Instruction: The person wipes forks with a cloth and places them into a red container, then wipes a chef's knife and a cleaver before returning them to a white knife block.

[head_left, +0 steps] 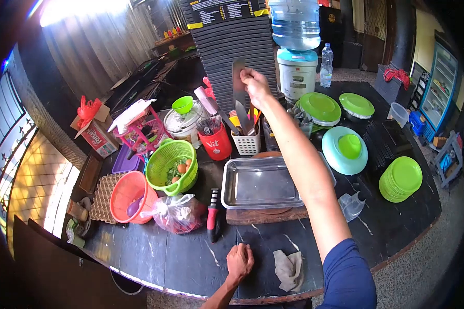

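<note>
My right hand [255, 86] is raised over the white utensil basket [247, 144], its fingers closed on a wide-bladed knife [238, 77] held upright. More utensils, among them another pointed knife blade [242, 116], stand in the basket below it. My left hand [239, 261] lies curled in a fist on the dark counter, with nothing visible in it. A grey cloth [289, 270] sits to its right. Above it on the counter is a red and black knife sharpener [213, 215]. A clear rectangular tray [263, 183] rests on a wooden board [265, 216] under my right forearm.
To the left stand a green colander [172, 165] with eggs and greens, a pink basket [134, 198], a tied plastic bag [179, 213] and a red cutlery cup [214, 144]. Green plates [400, 177] are stacked at right. A water dispenser [297, 74] stands behind.
</note>
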The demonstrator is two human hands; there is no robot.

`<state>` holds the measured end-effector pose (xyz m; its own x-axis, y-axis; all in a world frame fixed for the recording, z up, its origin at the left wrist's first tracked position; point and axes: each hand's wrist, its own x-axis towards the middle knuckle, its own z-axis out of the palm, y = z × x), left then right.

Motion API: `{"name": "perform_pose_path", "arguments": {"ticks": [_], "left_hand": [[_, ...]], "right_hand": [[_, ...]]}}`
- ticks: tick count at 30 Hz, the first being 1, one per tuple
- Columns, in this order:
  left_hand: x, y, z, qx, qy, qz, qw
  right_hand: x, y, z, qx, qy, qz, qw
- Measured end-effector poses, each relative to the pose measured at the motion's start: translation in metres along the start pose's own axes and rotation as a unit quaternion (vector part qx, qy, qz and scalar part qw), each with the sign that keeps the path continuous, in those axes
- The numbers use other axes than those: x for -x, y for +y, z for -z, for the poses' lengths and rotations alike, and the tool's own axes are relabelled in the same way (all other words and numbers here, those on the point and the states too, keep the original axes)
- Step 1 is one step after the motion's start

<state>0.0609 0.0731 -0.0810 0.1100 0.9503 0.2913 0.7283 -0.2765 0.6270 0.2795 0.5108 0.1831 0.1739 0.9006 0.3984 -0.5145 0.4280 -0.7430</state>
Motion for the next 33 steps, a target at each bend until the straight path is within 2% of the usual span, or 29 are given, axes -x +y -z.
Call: {"name": "perform_pose_path", "arguments": {"ticks": [3, 6, 7, 8, 10, 12, 14, 15, 16, 19, 21, 22, 24, 26, 28, 30, 33], "left_hand": [[0.0, -0.001, 0.001, -0.003, 0.002, 0.002, 1.0], [0.0, -0.001, 0.0, 0.007, 0.001, 0.005, 1.0], [0.0, -0.002, -0.001, 0.01, 0.001, 0.005, 1.0], [0.0, -0.002, 0.0, 0.013, 0.002, 0.004, 1.0], [0.0, 0.0, 0.004, 0.014, -0.001, 0.008, 1.0], [-0.003, 0.001, 0.005, 0.016, -0.002, 0.015, 1.0], [-0.002, -0.001, 0.005, -0.007, -0.008, -0.004, 1.0], [-0.001, -0.001, 0.004, -0.006, -0.008, 0.005, 1.0], [-0.001, -0.001, 0.003, -0.003, 0.002, -0.003, 1.0], [-0.001, -0.002, 0.004, -0.004, 0.013, -0.011, 1.0], [0.0, -0.002, 0.005, -0.005, 0.006, -0.01, 1.0], [0.0, -0.002, 0.004, -0.006, 0.005, -0.004, 1.0], [0.002, -0.004, 0.004, -0.007, 0.004, 0.008, 1.0], [0.003, -0.005, 0.002, -0.003, 0.017, -0.002, 1.0], [0.004, -0.005, 0.001, 0.0, 0.019, 0.007, 1.0], [0.004, -0.005, 0.002, 0.001, 0.026, -0.001, 1.0], [0.004, -0.005, 0.003, 0.006, 0.029, 0.001, 1.0]], "right_hand": [[0.002, 0.024, 0.015, 0.156, -0.035, -0.024, 0.987], [0.003, 0.039, 0.034, 0.162, -0.051, -0.064, 0.983], [0.011, 0.038, 0.038, 0.209, -0.047, -0.072, 0.974], [0.012, 0.044, 0.045, 0.314, -0.044, -0.042, 0.948], [0.01, 0.053, 0.054, 0.331, -0.023, -0.032, 0.943], [0.006, 0.052, 0.058, 0.365, -0.041, -0.003, 0.93], [0.003, 0.055, 0.062, 0.438, -0.049, 0.002, 0.898], [-0.005, 0.069, 0.077, 0.445, -0.062, 0.009, 0.893], [-0.002, 0.075, 0.081, 0.449, -0.027, 0.019, 0.893], [0.002, 0.069, 0.08, 0.474, -0.074, 0.018, 0.877], [0.008, 0.072, 0.078, 0.399, -0.095, 0.037, 0.911], [0.01, 0.07, 0.08, 0.401, -0.097, 0.038, 0.91], [0.039, 0.049, 0.062, 0.276, 0.068, -0.023, 0.959], [0.071, 0.03, 0.05, 0.315, 0.142, 0.075, 0.935], [0.131, -0.007, 0.03, 0.209, 0.134, 0.026, 0.968], [0.192, -0.017, 0.029, 0.21, 0.1, 0.037, 0.972], [0.303, -0.011, 0.029, 0.319, 0.039, 0.104, 0.941]]}}
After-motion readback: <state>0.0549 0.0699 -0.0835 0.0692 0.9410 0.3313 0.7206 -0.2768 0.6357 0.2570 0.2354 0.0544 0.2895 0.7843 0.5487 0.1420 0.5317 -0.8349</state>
